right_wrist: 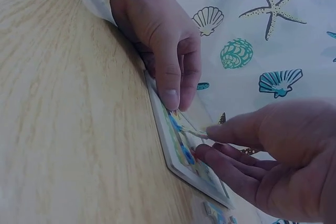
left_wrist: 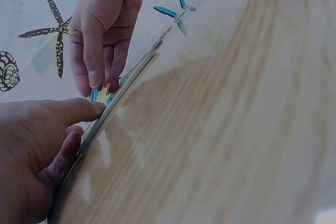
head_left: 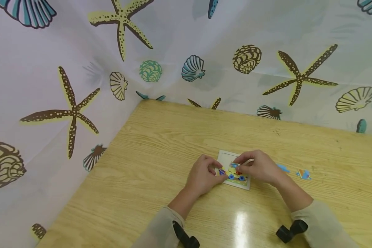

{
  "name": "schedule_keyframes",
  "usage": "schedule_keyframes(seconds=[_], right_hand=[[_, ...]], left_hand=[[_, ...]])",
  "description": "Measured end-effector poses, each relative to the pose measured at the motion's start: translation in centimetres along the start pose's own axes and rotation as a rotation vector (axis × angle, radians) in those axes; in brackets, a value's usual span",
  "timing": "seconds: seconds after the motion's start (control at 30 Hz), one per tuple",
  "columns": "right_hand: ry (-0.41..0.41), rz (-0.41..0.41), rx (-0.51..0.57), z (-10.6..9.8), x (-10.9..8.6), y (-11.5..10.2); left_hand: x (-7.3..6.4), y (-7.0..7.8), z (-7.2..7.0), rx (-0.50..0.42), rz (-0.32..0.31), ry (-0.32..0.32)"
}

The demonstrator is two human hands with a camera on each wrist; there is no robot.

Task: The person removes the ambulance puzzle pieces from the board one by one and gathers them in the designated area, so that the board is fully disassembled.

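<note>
A small square jigsaw board (head_left: 243,186) with a pale frame lies on the table, a colourful vehicle picture with blue wheels partly filling it. My left hand (head_left: 203,175) grips its left side, thumb and forefinger at the edge and on the picture near a blue and red part. Over the middle of the board, my right hand (head_left: 260,167) pinches a puzzle piece (right_wrist: 194,132) between thumb and fingers. This piece is tilted close above the picture in the right wrist view. The fingers partly hide the picture.
Two loose puzzle pieces lie right of the board: a blue one (head_left: 283,168) partly behind the right hand, and an orange and blue one (head_left: 303,174). The wooden table (head_left: 142,165) meets a shell-and-starfish curtain (head_left: 220,79) at its back and left.
</note>
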State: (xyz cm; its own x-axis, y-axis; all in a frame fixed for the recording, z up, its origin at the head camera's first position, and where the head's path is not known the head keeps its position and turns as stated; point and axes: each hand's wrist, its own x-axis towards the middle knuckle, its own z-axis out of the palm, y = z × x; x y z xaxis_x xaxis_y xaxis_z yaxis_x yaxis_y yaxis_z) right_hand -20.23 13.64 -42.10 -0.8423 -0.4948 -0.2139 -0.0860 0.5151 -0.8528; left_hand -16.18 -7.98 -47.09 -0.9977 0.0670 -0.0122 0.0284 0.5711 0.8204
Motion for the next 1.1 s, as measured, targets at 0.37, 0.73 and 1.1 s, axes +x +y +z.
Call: schedule_keyframes(seconds=[0.37,0.73,1.1], right_hand=[[0.018,0.005,0.084,0.2,0.2,0.0],[0.072,0.056,0.156,0.0,-0.4,0.5],[0.061,0.072,0.211,-0.3,-2.3,1.1]], left_hand=[[0.0,-0.1,-0.1,0.016,0.006,0.006],[0.0,-0.1,-0.1,0.013,0.02,0.013],[-0.2,0.1,0.0,0.004,0.024,0.018]])
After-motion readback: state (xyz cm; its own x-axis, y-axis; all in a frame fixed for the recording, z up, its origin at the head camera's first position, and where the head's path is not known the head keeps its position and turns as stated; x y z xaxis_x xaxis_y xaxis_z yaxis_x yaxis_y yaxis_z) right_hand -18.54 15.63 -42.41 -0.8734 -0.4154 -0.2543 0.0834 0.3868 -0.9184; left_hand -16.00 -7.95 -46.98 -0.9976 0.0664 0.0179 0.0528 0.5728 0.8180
